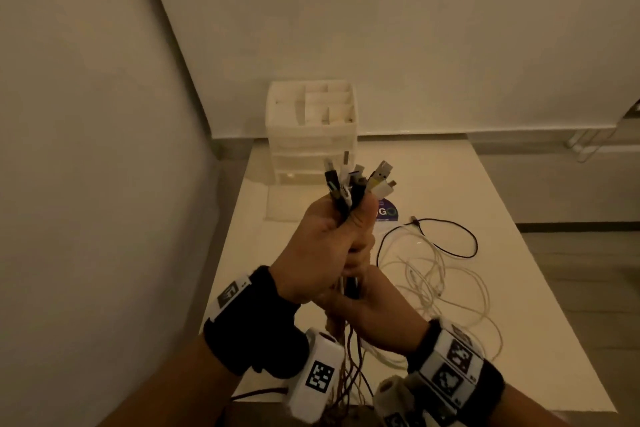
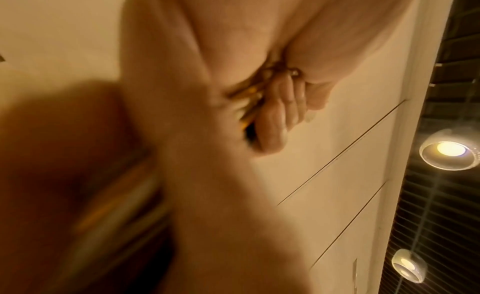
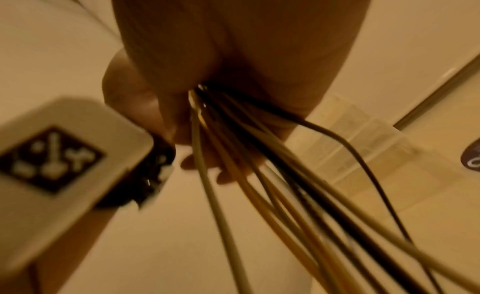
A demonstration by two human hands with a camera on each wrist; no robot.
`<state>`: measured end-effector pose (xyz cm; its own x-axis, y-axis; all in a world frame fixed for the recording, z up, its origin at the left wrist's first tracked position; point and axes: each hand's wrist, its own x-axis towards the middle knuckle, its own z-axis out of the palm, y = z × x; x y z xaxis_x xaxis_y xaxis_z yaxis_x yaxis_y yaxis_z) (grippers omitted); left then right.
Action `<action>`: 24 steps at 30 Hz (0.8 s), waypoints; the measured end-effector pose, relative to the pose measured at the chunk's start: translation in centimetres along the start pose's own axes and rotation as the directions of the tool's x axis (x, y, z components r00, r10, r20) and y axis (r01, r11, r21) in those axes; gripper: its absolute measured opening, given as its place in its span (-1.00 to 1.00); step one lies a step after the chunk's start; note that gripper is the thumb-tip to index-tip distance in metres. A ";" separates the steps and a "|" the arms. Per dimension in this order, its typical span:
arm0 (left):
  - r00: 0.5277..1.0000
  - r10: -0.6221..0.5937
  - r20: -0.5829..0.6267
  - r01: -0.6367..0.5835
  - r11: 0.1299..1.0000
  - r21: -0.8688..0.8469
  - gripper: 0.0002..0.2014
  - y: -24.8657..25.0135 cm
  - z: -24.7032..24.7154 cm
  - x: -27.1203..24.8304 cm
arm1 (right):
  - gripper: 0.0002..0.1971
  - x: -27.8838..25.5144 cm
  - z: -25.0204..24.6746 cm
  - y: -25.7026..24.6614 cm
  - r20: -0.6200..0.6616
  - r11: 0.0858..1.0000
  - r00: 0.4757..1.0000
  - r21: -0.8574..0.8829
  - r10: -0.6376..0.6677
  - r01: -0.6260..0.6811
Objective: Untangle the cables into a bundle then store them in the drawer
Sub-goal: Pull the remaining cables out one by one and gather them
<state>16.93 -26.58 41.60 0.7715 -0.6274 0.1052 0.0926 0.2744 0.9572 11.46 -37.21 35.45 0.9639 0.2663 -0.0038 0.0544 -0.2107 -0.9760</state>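
Note:
A bundle of black, white and brown cables point(image 1: 348, 201) stands upright above the table, its plugs point(image 1: 377, 175) fanned out at the top. My left hand point(image 1: 322, 239) grips the bundle just under the plugs. My right hand point(image 1: 372, 305) grips the same cables right below the left one. In the left wrist view the fingers point(image 2: 280, 113) curl round the cables point(image 2: 246, 97). In the right wrist view the cables point(image 3: 259, 158) stream out from under my right hand point(image 3: 233, 52) toward the camera. The loose ends trail down over the table's near edge.
A white drawer organiser point(image 1: 311, 139) stands at the table's far left, its drawers shut. White cable loops point(image 1: 446, 284) and a black cable point(image 1: 460, 246) lie on the white table point(image 1: 519, 288) to the right. A purple sticker point(image 1: 389, 213) lies behind my hands.

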 end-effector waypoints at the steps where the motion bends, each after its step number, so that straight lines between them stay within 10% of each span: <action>1: 1.000 0.018 0.000 -0.018 1.000 -0.014 -0.52 0.2 -0.2 -0.2 | -0.52 -0.1 0.3 0.4 0.003 1.000 1.000 0.009 0.014 -0.014; 13: 0.994 0.110 -0.023 -0.112 0.984 -0.136 -0.52 2.0 0.0 0.6 | -0.27 -2.2 1.3 7.7 0.061 0.975 0.974 0.021 0.220 -0.222; 24: 0.985 0.167 0.053 -0.152 0.965 -0.215 -0.71 2.9 0.2 2.1 | -0.47 -5.8 1.1 15.3 0.157 0.913 0.901 -0.118 0.405 -0.390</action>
<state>18.65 -27.21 44.69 0.7415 -0.6109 0.2774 0.1079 0.5167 0.8494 6.41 -40.95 20.25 0.8496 0.3021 -0.4324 -0.2950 -0.4076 -0.8642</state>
